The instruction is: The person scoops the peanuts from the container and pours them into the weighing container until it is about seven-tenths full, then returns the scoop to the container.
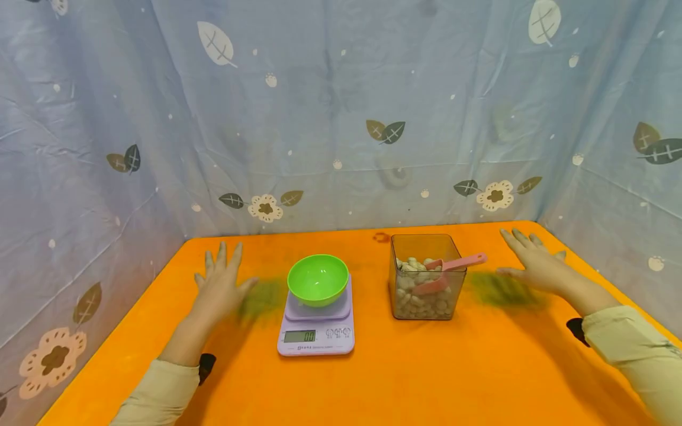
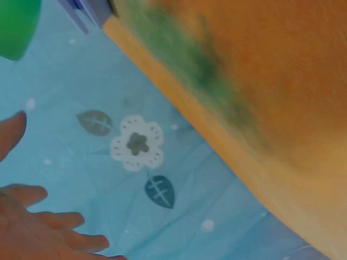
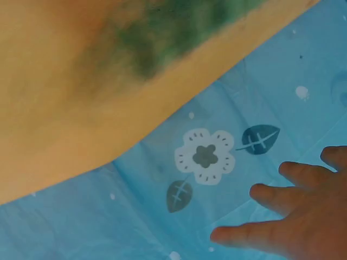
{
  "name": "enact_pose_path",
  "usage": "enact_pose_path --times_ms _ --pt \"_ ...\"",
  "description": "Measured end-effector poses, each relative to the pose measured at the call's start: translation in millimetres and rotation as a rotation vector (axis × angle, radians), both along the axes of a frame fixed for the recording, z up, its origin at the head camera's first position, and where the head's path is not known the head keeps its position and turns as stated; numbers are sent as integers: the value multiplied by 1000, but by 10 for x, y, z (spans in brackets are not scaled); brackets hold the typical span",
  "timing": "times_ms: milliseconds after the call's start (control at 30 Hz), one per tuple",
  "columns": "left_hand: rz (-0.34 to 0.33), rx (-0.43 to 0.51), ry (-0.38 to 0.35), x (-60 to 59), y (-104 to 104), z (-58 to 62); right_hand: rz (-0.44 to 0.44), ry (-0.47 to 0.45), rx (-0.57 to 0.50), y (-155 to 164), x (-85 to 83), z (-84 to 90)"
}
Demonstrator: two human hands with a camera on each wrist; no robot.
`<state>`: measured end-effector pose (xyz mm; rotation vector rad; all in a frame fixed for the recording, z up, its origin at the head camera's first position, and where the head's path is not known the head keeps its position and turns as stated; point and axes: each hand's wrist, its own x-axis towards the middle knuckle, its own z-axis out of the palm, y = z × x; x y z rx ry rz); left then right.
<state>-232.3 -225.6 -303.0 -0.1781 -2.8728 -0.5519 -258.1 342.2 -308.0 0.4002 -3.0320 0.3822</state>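
My left hand (image 1: 217, 290) is spread with straight fingers over the left side of the table, apart from the scale and holding nothing. My right hand (image 1: 538, 263) is likewise spread, to the right of the container. A lilac digital kitchen scale (image 1: 319, 340), its display showing zeros, carries a bright green bowl (image 1: 318, 280) whose visible inside holds nothing. Right of the scale stands a clear brownish square container (image 1: 423, 242), partly filled with pale, shell-like nuts (image 1: 418, 305). A pink scoop (image 1: 434, 285) leans in it, handle sticking out over the right rim.
The table has an orange cover (image 1: 373, 384) with blurry green patches (image 1: 506, 290) near both hands. A blue patterned curtain (image 1: 330, 118) encloses the back and both sides. The wrist views show mostly the table edge and this curtain.
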Motion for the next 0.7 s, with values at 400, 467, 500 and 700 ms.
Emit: enact_pose_path --times_ms 400,467,500,700 --pt "-157 165 127 171 433 125 190 -10 -276 -178 306 209" --pt "-183 188 131 181 536 151 208 -4 -292 -243 356 243" --pt "-196 201 131 182 586 164 214 4 -296 -277 378 257" --pt "-255 289 60 135 810 188 203 48 -333 -468 452 298"
